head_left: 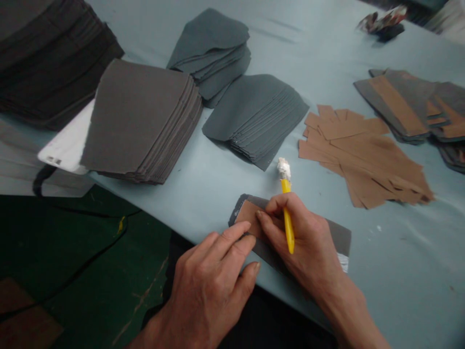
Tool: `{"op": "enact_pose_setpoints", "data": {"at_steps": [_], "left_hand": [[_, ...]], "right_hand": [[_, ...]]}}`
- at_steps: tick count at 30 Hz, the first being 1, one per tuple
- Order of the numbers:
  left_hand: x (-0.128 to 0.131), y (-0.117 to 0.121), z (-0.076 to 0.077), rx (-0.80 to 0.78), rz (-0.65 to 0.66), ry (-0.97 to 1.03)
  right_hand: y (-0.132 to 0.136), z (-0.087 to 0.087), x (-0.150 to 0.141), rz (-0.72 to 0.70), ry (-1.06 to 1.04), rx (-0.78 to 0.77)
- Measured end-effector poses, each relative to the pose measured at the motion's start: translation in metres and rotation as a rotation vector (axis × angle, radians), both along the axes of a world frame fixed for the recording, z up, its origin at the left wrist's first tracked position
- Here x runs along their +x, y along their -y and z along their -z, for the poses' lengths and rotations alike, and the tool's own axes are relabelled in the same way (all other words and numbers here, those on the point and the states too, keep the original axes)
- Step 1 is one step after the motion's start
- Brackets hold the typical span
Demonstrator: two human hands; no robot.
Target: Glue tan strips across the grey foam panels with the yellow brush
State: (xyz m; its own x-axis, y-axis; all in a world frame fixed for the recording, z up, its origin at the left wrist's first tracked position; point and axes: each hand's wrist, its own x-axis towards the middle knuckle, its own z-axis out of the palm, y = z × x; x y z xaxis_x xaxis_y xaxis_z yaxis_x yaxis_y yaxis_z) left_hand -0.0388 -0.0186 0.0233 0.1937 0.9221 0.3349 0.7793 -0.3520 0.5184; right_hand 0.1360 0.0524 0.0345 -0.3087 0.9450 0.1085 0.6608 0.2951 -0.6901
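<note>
Our left hand (209, 286) and right hand (303, 242) lie on a cut sheet (337, 232), with stacked sheets (140, 118) at ten o'clock, loose strips (363, 155) at two.

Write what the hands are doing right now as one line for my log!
left hand: fingers on tan strip | right hand: holds yellow applicator | under strip: dark grey sheet

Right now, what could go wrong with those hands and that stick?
The white paste on the yellow stick in the right hand might drip onto the table. The brown strip could slip under the left hand. The dark sheet lies near the table's edge and might slide off.
</note>
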Motion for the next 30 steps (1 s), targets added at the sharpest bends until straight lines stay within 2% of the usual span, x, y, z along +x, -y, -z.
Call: {"op": "enact_pose_setpoints", "data": {"at_steps": [30], "left_hand": [[0.0028, 0.0073, 0.0027, 0.007, -0.013, 0.009]], "right_hand": [[0.0011, 0.0033, -0.0017, 0.004, 0.023, 0.022]]}}
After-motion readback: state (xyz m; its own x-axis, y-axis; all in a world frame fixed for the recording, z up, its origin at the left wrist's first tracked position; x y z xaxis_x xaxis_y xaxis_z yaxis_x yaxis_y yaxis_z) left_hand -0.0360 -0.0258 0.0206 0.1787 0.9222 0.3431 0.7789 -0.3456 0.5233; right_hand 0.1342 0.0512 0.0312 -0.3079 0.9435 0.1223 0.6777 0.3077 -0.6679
